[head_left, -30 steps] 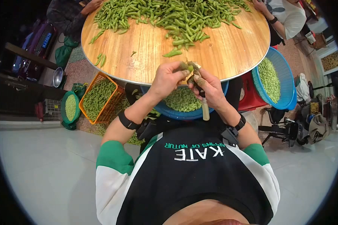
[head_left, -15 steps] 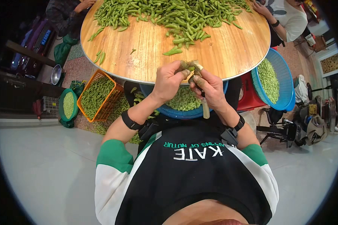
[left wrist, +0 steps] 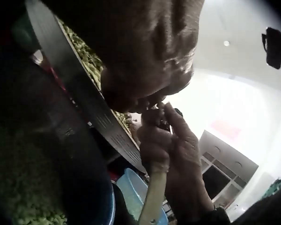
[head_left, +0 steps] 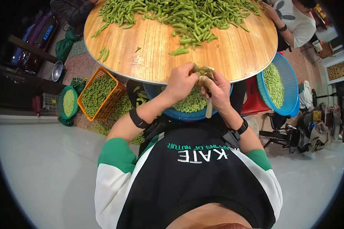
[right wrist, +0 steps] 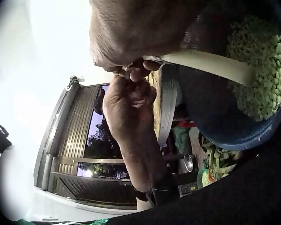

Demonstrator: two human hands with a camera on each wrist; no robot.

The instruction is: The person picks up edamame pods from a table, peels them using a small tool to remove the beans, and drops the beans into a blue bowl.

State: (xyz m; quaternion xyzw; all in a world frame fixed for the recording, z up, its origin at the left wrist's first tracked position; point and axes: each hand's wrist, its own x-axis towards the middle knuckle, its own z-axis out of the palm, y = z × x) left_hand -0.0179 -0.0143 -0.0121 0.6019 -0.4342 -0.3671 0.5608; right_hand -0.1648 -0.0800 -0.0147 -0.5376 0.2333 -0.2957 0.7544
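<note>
Above the table's near edge, my left hand (head_left: 180,83) and right hand (head_left: 219,91) meet fingertip to fingertip. A green bean pod (head_left: 203,71) is pinched by my left fingers and lies between both hands, mostly covered by them. My right hand also grips a tool whose pale handle (head_left: 209,109) sticks out below the palm; its working end is hidden in the fingers. The same handle (right wrist: 208,65) shows long and smooth in the right wrist view. Directly under the hands stands a blue basin of shelled beans (head_left: 191,101).
A heap of pods (head_left: 191,19) covers the far side of the round wooden table (head_left: 141,57). Left of me are an orange crate (head_left: 112,101) of pods and a green basin (head_left: 61,105). A blue basket (head_left: 290,89) of beans stands right. Two people sit across.
Both hands have shifted slightly right in the head view, and the left hand has turned, its back now more toward the camera. The pod between the fingertips is more covered.
</note>
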